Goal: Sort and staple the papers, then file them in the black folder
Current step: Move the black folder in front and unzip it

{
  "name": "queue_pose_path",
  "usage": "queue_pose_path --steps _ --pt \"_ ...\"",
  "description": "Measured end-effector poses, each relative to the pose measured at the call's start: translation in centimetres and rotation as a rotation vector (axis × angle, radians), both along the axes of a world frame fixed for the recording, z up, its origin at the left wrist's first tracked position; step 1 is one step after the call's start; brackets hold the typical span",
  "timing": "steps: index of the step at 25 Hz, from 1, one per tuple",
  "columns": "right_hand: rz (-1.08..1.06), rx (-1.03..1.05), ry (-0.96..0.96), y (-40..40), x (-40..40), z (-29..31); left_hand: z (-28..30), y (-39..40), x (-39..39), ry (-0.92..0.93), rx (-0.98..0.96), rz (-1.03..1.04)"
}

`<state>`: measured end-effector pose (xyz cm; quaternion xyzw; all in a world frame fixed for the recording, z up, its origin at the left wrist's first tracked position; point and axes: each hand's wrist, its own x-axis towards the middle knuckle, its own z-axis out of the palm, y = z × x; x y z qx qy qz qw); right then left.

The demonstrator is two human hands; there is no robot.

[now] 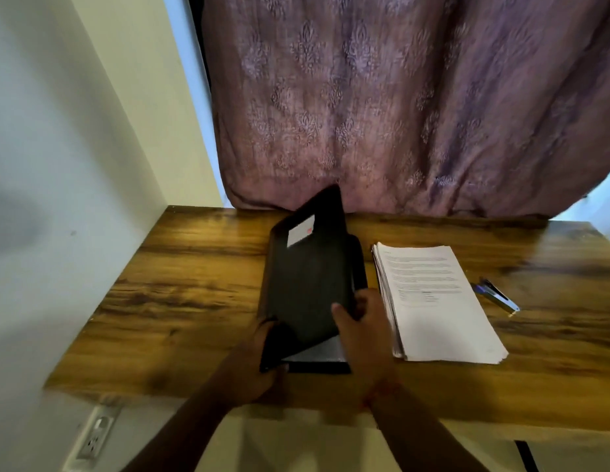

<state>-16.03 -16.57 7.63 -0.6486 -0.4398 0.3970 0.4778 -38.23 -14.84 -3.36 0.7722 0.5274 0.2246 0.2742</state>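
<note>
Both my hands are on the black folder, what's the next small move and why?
Probably swing the cover fully open and lay it flat. The right hand and left hand hold the folder half lifted, while the papers and stapler lie untouched beside it.

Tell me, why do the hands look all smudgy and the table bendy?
Head view: the left hand and right hand blur around the black folder, probably from motion; the wide lens seems to splay the table; the papers look sharper.

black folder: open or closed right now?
Partly open. The black folder has its front cover lifted at an angle off the lower half, gripped by the right hand and left hand. Contents cannot be told.
</note>
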Motion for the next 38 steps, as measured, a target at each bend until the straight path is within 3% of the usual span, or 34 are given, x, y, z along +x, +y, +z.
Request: queue_pose_path --steps 3,7,11,13,16,19,23,31,34,38 --pt "0.453 0.111 0.045 0.8 -3.6 2.1 1.7 -1.8 2.6 -0.323 0.003 0.303" --pt "0.820 0.154 -0.168 1.9 -6.3 -0.2 0.7 -2.2 1.6 -0.654 -0.141 0.667" --pt "0.788 0.104 -0.453 3.3 -5.1 -5.4 0.4 -2.0 -1.2 -0.702 -0.210 0.782" --pt "0.718 0.022 -0.653 4.1 -3.3 -7.7 0.5 -1.9 -1.7 -0.819 -0.272 0.863" --pt "0.637 -0.076 -0.971 4.7 -0.4 -10.0 -0.2 -1.3 -2.9 -0.834 -0.362 0.967" --pt "0.526 -0.187 -1.037 4.7 0.8 -11.5 -0.6 0.0 -4.0 -0.839 -0.513 1.098" --pt "0.520 -0.203 -1.109 4.1 0.9 -13.0 -1.9 2.1 -5.9 -0.628 -0.559 1.118" --pt "0.604 -0.351 -1.132 -0.2 -6.4 -10.7 -0.4 10.6 -9.9 -0.247 -0.349 1.163" --pt "0.719 -0.376 -1.093 -1.1 -9.2 -9.6 0.6 13.8 -10.3 0.055 -0.273 1.072" --pt "0.882 -0.358 -0.970 -0.4 -9.9 -9.1 -1.1 17.5 -11.4 0.166 -0.253 0.769"
